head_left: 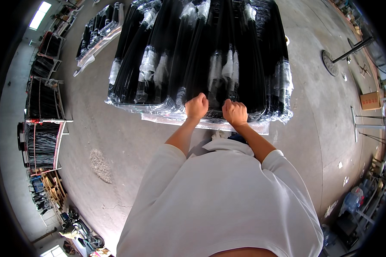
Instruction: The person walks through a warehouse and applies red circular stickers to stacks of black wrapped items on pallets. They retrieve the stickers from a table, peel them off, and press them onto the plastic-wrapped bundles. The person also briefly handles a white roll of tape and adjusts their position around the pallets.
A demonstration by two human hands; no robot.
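In front of me lies a wide load of long black bars [171,64], bundled under clear plastic film. White wrapping [148,64] is bunched around parts of the bars. My left hand [197,106] is closed at the near edge of the load, left of its middle. A short gap to the right, my right hand [235,113] is closed on that same edge. Both hands have their knuckles up and fingers curled out of sight, gripping the wrapped edge. Beneath that edge, a pale film-covered strip [216,125] sticks out toward me.
A smaller wrapped load [99,32] sits at the far left. Racks of black bars [45,98] line the left wall, with a motorcycle [83,231] at lower left. To the right are a pole on a round base [329,63], a cardboard box [370,101] and a metal frame [369,125].
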